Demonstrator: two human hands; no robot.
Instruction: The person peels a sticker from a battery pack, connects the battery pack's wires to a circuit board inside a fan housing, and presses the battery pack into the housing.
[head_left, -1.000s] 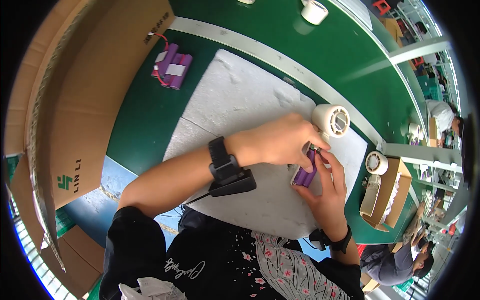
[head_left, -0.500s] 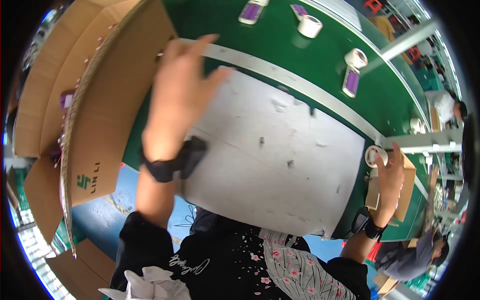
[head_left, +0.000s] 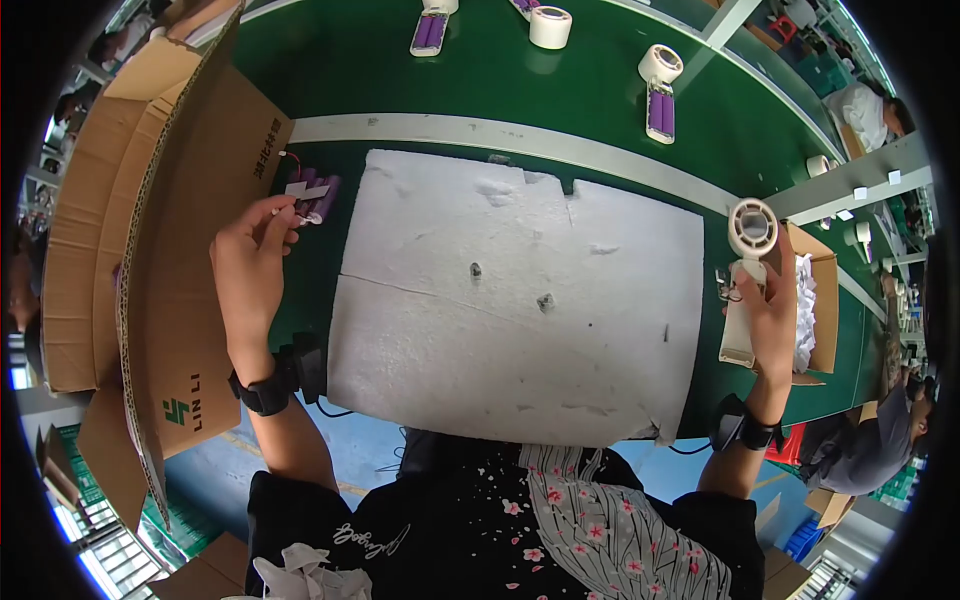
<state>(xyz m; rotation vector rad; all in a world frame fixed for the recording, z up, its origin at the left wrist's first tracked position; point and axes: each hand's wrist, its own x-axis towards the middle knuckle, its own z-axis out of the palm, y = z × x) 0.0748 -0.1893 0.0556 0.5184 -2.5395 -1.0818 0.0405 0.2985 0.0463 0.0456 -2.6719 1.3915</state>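
My left hand (head_left: 252,275) is at the left edge of the foam board, beside the tall carton wall. Its thumb and fingers are pinched on the near end of a purple battery pack (head_left: 318,192), which has a white label and a red lead. On the far right my right hand (head_left: 772,318) is wrapped round the handle of a white device with a round, ring-shaped head (head_left: 752,228); it looks like a handheld fan. The palm hides part of the handle. Between my hands lies the white foam board (head_left: 510,340), scuffed and dented.
A large open cardboard carton (head_left: 185,270) stands on the left. A small carton (head_left: 823,300) with white pieces sits by my right hand. Across the white rail (head_left: 420,128), several round-headed devices with purple cells, one here (head_left: 660,95), lie on the green belt. A co-worker (head_left: 870,440) is at right.
My left hand has come down from above the board's far left corner and closed on the battery pack. My right hand's fingers have closed round the white device. The view has shifted.
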